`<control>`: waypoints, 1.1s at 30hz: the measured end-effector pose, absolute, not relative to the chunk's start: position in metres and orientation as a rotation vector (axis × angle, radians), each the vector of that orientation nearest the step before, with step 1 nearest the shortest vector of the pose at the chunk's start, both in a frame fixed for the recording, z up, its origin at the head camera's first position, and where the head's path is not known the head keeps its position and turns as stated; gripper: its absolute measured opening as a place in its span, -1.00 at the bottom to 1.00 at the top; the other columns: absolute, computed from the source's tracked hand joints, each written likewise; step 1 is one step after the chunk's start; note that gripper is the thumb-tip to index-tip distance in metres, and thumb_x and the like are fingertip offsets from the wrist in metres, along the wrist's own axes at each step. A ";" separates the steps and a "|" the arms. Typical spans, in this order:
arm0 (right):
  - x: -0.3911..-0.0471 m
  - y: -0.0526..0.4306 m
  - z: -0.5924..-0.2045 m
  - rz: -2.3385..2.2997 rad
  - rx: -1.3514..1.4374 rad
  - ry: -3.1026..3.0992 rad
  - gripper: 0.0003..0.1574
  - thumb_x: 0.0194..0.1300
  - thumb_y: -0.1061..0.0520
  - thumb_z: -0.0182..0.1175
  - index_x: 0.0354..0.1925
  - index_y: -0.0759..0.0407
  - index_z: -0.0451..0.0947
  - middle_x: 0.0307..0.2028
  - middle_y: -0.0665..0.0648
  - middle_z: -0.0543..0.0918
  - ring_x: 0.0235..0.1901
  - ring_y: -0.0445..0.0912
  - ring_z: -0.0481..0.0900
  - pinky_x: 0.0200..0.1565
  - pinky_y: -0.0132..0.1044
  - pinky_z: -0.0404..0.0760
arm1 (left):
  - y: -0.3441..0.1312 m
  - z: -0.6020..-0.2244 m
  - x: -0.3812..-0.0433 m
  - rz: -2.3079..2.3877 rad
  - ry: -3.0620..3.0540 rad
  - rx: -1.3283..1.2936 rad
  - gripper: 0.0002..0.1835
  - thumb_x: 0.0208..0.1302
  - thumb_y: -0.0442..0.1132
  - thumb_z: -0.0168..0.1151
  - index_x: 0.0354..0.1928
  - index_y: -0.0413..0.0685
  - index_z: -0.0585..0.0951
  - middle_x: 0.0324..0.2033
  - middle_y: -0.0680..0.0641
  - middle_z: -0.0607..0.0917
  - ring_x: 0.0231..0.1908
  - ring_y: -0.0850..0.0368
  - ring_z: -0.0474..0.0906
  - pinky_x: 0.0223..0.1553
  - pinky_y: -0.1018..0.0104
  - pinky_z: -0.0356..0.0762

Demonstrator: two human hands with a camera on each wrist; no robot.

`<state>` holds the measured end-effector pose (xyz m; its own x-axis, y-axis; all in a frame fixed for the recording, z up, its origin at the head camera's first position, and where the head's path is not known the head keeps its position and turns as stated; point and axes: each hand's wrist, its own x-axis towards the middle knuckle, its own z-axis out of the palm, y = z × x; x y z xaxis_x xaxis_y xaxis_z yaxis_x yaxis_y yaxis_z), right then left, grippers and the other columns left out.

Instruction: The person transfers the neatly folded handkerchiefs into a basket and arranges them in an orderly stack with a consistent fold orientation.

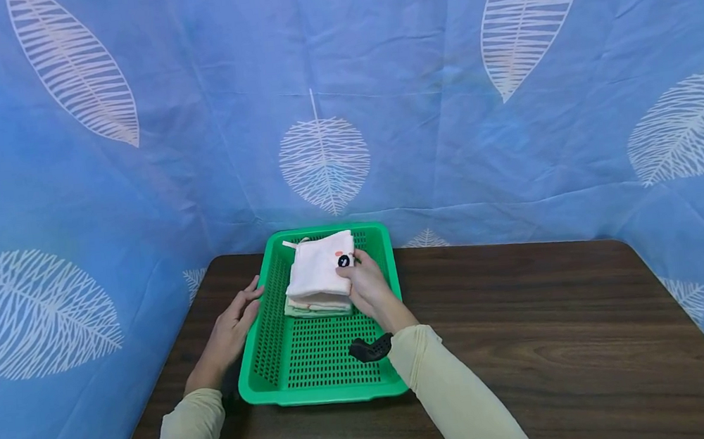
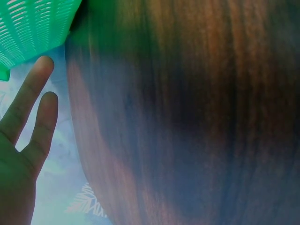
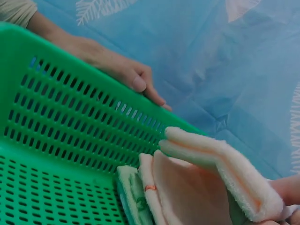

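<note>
A green perforated plastic basket (image 1: 324,394) stands on the dark wooden table. My right hand (image 1: 371,285) pinches the right edge of a folded pale pink towel (image 1: 317,269) with an embroidered face, thumb on top. This towel is lifted and tilted over other folded towels (image 1: 319,309) in the far half of the basket. In the right wrist view, a peach towel (image 3: 187,192) and a green one (image 3: 133,194) show below it. At the basket's left rim, my left hand (image 1: 226,334) rests with its fingers extended, touching the outer edge.
Dark brown table surface (image 1: 528,330) extends to the right of the basket. Behind and to the sides hangs a blue cloth (image 1: 408,143) with white leaf prints. A black strap device (image 1: 371,349) sits on my right wrist, above the basket floor.
</note>
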<state>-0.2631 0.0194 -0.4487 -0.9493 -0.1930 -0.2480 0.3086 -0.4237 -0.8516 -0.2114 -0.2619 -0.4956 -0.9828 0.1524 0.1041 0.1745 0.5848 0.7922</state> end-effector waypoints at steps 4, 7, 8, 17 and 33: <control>-0.264 0.021 -0.452 -2.367 0.194 1.546 -0.05 0.50 0.41 -0.02 0.64 0.11 -0.23 0.59 0.25 0.09 0.57 0.12 0.16 0.50 -0.01 0.35 | -0.261 -0.494 -0.211 -1.387 -2.782 -0.275 -0.46 0.63 0.19 -0.20 0.48 0.20 0.35 0.62 0.13 0.09 0.62 -0.16 0.00 0.48 -0.36 0.11; -0.264 0.022 -0.454 -2.321 0.223 1.596 -0.06 0.50 0.41 -0.04 0.64 0.14 -0.23 0.60 0.25 0.06 0.58 0.12 0.12 0.51 -0.02 0.32 | -0.260 -0.493 -0.211 -1.383 -2.786 -0.276 -0.45 0.62 0.21 -0.20 0.48 0.22 0.35 0.63 0.09 0.09 0.62 -0.15 0.01 0.49 -0.36 0.10; -0.264 0.022 -0.454 -2.308 0.226 1.607 -0.07 0.50 0.41 -0.04 0.63 0.15 -0.23 0.59 0.25 0.06 0.58 0.11 0.11 0.52 -0.02 0.31 | -0.260 -0.492 -0.211 -1.384 -2.786 -0.271 -0.45 0.62 0.22 -0.20 0.48 0.23 0.35 0.63 0.09 0.10 0.62 -0.14 0.01 0.49 -0.36 0.10; -0.265 0.022 -0.456 -2.352 0.169 1.556 -0.14 0.53 0.41 -0.08 0.61 0.09 -0.15 0.58 0.20 0.13 0.56 0.08 0.17 0.50 -0.03 0.35 | -0.261 -0.493 -0.210 -1.377 -2.796 -0.259 -0.45 0.62 0.22 -0.21 0.49 0.22 0.34 0.62 0.15 0.09 0.62 -0.13 0.00 0.50 -0.35 0.08; -0.270 0.017 -0.455 -2.351 0.148 1.503 -0.11 0.52 0.42 -0.08 0.62 0.03 -0.17 0.58 0.22 0.11 0.58 0.08 0.13 0.52 -0.01 0.31 | -0.262 -0.494 -0.210 -1.391 -2.794 -0.256 -0.46 0.61 0.23 -0.20 0.47 0.27 0.35 0.61 0.23 0.09 0.62 -0.11 0.01 0.50 -0.34 0.11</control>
<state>-0.2699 0.0170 -0.4548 -0.9347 -0.2312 -0.2698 0.3420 -0.3788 -0.8600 -0.2097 -0.2619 -0.4938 -0.9866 0.1413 0.0816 0.1503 0.5921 0.7917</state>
